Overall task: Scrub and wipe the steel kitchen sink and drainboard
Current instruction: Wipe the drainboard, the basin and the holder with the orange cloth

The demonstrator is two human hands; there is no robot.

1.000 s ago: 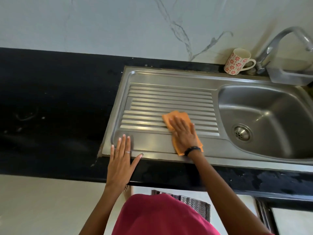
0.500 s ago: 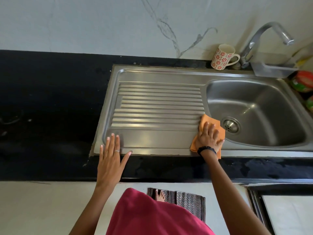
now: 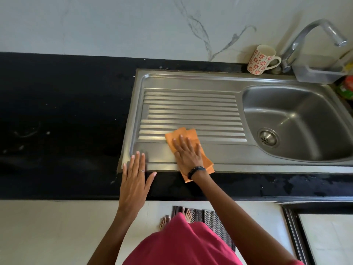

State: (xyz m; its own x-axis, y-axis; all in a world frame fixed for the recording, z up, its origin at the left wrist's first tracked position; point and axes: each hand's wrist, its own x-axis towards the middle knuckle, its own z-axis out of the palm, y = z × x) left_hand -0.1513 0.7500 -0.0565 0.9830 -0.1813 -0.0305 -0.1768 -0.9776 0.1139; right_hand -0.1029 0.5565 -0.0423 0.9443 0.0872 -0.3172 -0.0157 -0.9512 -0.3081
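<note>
Half a second ago our right hand [image 3: 188,154] and the orange cloth [image 3: 181,134] sat at the basin end of the drainboard; now both are back toward its left end, while our left hand [image 3: 134,176] stays planted at the front left corner of the steel.

The black table [image 3: 63,119] carries everything, with the steel unit sunk into its right part. The sink basin [image 3: 298,119] fills the right end of that unit, its drain [image 3: 267,138] at the front left of the bowl, and nothing lies in it. The ribbed drainboard [image 3: 191,113] takes the left end. A curved tap [image 3: 313,33] rises at the table's back edge behind the basin, with a clear plastic holder [image 3: 317,74] at its foot and a flowered mug [image 3: 260,59] just to its left.

The cloth lies flat across the front ribs and the smooth front strip, one corner hanging over the front edge of the steel. Our right fingers [image 3: 182,142] are straight and spread, pressing it down rather than gripping it. Our left fingers [image 3: 136,159] are also straight and close together, tips on the steel rim and palm over the table's front edge, holding nothing.

We judge this to be the wiping of the drainboard's front band, with the back ribs and the basin possibly yet to do. The next stroke calls for steady flat pressure along the ribs, shifting a row toward the back, with the loose corner drawn in under the palm.
</note>
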